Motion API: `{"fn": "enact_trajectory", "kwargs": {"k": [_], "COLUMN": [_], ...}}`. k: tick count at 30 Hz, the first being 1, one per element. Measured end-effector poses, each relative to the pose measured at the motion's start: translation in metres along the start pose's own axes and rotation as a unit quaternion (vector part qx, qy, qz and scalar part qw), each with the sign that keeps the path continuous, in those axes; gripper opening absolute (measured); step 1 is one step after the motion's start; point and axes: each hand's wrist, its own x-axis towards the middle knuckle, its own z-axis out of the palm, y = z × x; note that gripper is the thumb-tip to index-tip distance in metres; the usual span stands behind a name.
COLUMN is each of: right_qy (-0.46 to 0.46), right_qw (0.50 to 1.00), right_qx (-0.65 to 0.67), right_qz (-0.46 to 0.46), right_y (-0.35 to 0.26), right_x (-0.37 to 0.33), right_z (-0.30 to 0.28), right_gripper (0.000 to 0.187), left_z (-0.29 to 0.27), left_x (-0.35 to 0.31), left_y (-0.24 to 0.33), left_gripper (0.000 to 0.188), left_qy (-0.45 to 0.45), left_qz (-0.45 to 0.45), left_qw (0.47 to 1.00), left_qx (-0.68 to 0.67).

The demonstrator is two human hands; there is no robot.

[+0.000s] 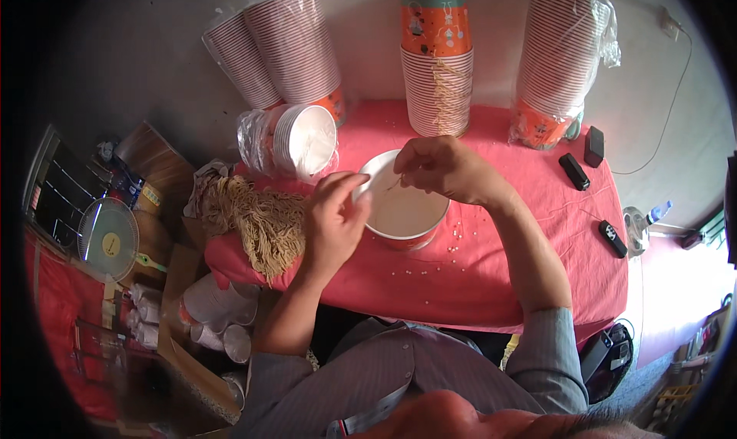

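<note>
A white-walled paper bucket (411, 208) stands on the red cloth in front of me, its open mouth facing up. Over its far right rim, my right hand (445, 170) is closed in a pinch, and a thin strand shows below the fingertips. My left hand (336, 218) hovers at the bucket's left rim with thumb and fingers apart and nothing plain to see between them. A thick bundle of tan cords (269, 220) lies left of that hand, drooping over the table edge. Small white beads (453, 248) are scattered on the cloth just right of the bucket.
Behind stand a tall stack of orange-printed buckets (437, 93) with tan cord hanging down it, and plastic-wrapped stacks (295, 47) (560, 55). One wrapped stack (311, 139) lies sideways. Dark small devices (573, 172) sit at right. A cardboard box (184, 347) and a fan (109, 239) are lower left.
</note>
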Motion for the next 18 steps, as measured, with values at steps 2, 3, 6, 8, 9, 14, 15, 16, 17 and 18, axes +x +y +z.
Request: {"fn": "enact_trajectory", "kwargs": {"k": [2,3,6,8,9,14,15,16,17,18], "right_qy": [-0.001,-0.003,0.0,0.006,0.003,0.035,0.058,0.081,0.1,0.124], "right_qw": [1.0,0.999,0.997,0.996,0.995,0.99,0.988,0.985,0.983,0.98], "right_qx": [0.026,0.041,0.068,0.08,0.086,0.131,0.138,0.146,0.142,0.145], "right_qz": [-0.018,-0.022,-0.029,-0.032,-0.041,-0.048,-0.045,-0.042,-0.052,-0.055], "right_y": [0.001,0.001,0.004,0.008,0.008,0.009,0.008,0.006,0.005,0.004], "right_x": [0.002,0.002,0.004,0.005,0.006,0.007,0.007,0.007,0.006,0.005], "right_z": [0.002,0.003,0.007,0.008,0.009,0.006,0.004,0.001,-0.003,-0.006], "right_gripper": [0.016,0.014,0.01,0.009,0.01,0.011,0.012,0.013,0.013,0.013], "left_z": [0.005,0.01,0.019,0.021,0.022,0.016,0.013,0.011,0.01,0.009], "left_x": [0.009,0.011,0.011,0.011,0.012,0.013,0.014,0.012,0.009,0.003], "left_y": [0.008,0.01,0.006,0.008,0.009,0.009,0.007,-0.003,-0.009,-0.016], "left_gripper": [0.026,0.021,0.015,0.011,0.008,0.006,0.005,0.007,0.008,0.009], "left_qy": [-0.017,-0.031,-0.039,-0.032,-0.024,0.014,0.033,0.036,0.052,0.067], "left_qz": [0.096,0.077,0.071,0.062,0.054,0.071,0.092,0.101,0.09,0.08], "left_qw": [0.993,0.996,0.996,0.997,0.997,0.993,0.987,0.986,0.989,0.99], "left_qx": [0.061,0.041,0.039,0.04,0.04,0.094,0.127,0.127,0.109,0.092]}}
